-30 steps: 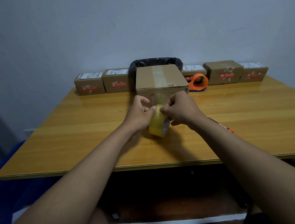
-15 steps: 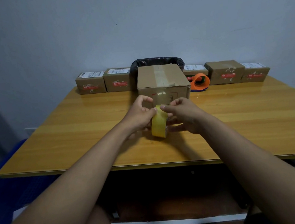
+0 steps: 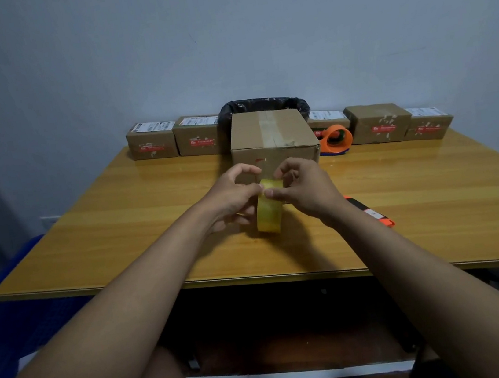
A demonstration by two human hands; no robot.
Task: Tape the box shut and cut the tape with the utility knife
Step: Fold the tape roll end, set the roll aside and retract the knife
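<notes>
A yellowish roll of clear tape [image 3: 268, 213] stands on edge on the wooden table [image 3: 119, 232], held between both hands. My left hand [image 3: 230, 196] grips its left side, thumb at the top rim. My right hand [image 3: 304, 189] pinches the top of the roll with thumb and fingers. Just behind them sits the brown cardboard box [image 3: 271, 136], flaps down, with a strip of tape along its top seam. An orange and black utility knife [image 3: 371, 211] lies on the table to the right, partly hidden by my right forearm.
Several small labelled cardboard boxes [image 3: 151, 140] line the table's back edge against the wall. An orange tape dispenser [image 3: 336, 139] sits right of the big box. A black-lined bin [image 3: 265, 105] stands behind the box. A blue object [image 3: 5, 287] lies off the left edge.
The roll has turned from tilted to nearly upright and edge-on. My right fingers have shifted to pinch its top rim, and my left thumb has moved up beside them.
</notes>
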